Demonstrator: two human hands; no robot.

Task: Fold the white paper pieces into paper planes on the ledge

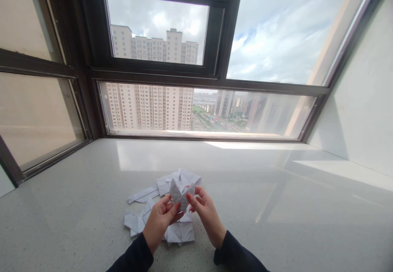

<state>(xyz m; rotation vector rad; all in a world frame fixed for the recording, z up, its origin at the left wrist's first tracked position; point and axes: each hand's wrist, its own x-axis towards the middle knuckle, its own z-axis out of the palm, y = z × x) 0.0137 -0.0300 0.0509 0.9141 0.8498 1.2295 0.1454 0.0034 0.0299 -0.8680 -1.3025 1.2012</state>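
Observation:
Between my two hands is a small folded-paper piece [181,194], white with pointed flaps standing up and faint marks on its faces. My left hand [162,216] pinches its left side between thumb and fingers. On the right side, my right hand [204,210] grips it the same way, with the thumb towards me. Beneath and behind it lie several other white folded papers [181,233], spread in a loose heap on the pale speckled sill. A long folded strip [143,195] sticks out of the heap to the left. My hands hide part of the heap.
The wide windowsill [276,223] is glossy and reflects light. Dark window frames [199,137] border its back and left edge, with tall buildings [153,108] outside. A white wall [362,100] rises at the right.

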